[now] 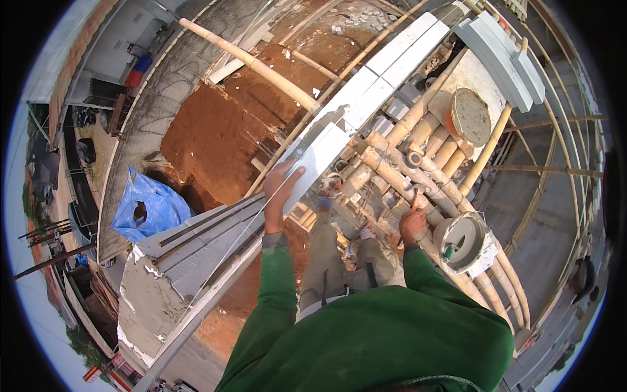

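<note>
The pale block wall (367, 99) bears grey mortar (330, 117) and, beside it, another white block (321, 155).

There are two buckets (449, 124) and one tarp (159, 204).

At the near end of the wall (408, 42), a block (317, 157) is placed, and its near end is touched by the left hand (282, 189). From this block, the wall is extended forward and to the right. To the right of the wall, bamboo poles (392, 172) are laid; the right hand (413, 225) is held close to them. Just right of this hand, a bucket (485, 247) is stood, with a tool (448, 253) inside. Farther forward, a pan (449, 124) is set, and beyond it stacked blocks (499, 62) are found. Left of the wall, soil (215, 144) is seen, with a sheet (162, 202) near it.
</note>
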Available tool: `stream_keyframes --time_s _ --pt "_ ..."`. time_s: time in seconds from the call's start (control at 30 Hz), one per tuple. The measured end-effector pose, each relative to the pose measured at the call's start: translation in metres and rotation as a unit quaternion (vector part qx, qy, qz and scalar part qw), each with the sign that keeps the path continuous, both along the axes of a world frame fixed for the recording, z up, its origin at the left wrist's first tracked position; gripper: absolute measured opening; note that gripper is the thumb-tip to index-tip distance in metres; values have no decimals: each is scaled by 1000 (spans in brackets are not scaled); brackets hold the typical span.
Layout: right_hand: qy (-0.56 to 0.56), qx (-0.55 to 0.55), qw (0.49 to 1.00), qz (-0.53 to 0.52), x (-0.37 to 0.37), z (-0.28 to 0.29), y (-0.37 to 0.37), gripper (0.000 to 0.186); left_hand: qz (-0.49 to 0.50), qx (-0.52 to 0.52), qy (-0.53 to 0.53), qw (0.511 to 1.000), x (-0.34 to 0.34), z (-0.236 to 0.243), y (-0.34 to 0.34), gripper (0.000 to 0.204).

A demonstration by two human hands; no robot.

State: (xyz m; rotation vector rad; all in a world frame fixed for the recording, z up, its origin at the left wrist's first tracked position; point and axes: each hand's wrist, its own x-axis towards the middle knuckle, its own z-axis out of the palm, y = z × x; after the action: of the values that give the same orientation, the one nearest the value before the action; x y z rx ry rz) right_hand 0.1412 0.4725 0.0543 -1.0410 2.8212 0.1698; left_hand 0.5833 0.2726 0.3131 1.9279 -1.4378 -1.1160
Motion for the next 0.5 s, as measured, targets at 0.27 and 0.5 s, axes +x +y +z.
stream_keyframes --time_s 0.27,0.5 --pt "-134 -154 976 -73 35 85 -10 30 5 10 74 997 19 -27 -6 58" --pt "-401 -200 889 99 123 227 -63 36 4 21 13 1000 13 -21 -2 63"
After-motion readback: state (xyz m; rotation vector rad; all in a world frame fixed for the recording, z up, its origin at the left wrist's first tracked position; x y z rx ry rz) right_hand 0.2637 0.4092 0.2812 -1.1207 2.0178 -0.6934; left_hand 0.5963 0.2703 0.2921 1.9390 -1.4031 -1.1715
